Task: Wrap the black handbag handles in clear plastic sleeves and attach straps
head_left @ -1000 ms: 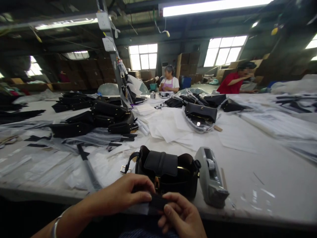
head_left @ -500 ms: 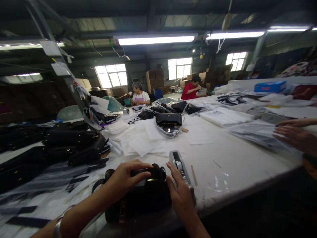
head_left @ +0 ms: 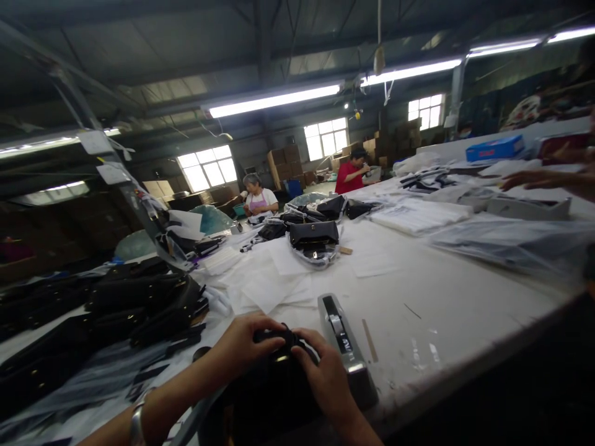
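Observation:
A black leather handbag (head_left: 260, 402) sits at the near edge of the white work table (head_left: 446, 297), right in front of me. My left hand (head_left: 244, 344) grips its top from the left, fingers curled over the upper edge. From the right, my right hand (head_left: 325, 378) closes on the same top edge, so that the fingertips of both hands meet at a small metal fitting. A grey tape dispenser (head_left: 346, 350) lies just to the right of my right hand.
Stacks of black bags (head_left: 134, 303) fill the table's left side. White paper sheets (head_left: 274, 272) and a bag in clear plastic (head_left: 313, 238) lie mid-table. Two people work at the far end. Another person's hand (head_left: 539, 179) reaches in at the right, over clear plastic bags (head_left: 506, 238).
My view has swung right and lifted. Both hands went from pinching a small black strip near my lap to gripping the top of the handbag, which is now closer to me.

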`<state>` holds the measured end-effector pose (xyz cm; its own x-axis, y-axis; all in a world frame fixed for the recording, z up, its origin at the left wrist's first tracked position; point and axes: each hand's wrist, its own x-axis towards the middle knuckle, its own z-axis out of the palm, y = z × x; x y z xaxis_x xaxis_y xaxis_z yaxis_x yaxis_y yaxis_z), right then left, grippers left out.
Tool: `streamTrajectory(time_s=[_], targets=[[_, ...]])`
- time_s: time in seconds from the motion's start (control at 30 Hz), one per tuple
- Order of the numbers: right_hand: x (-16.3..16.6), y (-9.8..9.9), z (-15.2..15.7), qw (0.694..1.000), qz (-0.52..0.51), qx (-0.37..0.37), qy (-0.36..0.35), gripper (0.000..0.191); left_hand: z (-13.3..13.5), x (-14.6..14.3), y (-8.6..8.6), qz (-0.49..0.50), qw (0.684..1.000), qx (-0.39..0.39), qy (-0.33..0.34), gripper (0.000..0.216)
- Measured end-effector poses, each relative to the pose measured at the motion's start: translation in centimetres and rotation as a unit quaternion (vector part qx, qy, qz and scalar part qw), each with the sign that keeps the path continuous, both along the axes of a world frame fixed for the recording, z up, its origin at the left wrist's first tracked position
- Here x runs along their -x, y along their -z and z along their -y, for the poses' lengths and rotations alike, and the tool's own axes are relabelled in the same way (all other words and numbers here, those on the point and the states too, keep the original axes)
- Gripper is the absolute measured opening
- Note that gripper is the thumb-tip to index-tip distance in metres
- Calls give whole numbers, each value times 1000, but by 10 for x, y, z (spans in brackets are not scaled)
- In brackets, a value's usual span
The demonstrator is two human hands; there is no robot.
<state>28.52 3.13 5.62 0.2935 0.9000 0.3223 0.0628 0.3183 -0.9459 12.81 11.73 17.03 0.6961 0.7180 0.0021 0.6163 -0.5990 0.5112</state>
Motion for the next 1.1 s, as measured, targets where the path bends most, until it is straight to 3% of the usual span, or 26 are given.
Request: streamTrajectory(time_s=[0.43, 0.57, 0.73, 1.1], targets=[[15, 9, -1, 994, 77, -30, 72, 26, 4, -38, -27, -203, 972, -100, 67, 23], [17, 13, -1, 992, 90, -33, 85, 28, -3, -45, -23, -200, 974, -60, 90, 23], [19, 16, -1, 990, 92, -24, 105, 30, -9, -46, -11, -188, 979, -30, 74, 24], [23, 12, -3, 977, 165, -31, 133, 33, 5, -44, -2, -136, 986, -79, 55, 19]])
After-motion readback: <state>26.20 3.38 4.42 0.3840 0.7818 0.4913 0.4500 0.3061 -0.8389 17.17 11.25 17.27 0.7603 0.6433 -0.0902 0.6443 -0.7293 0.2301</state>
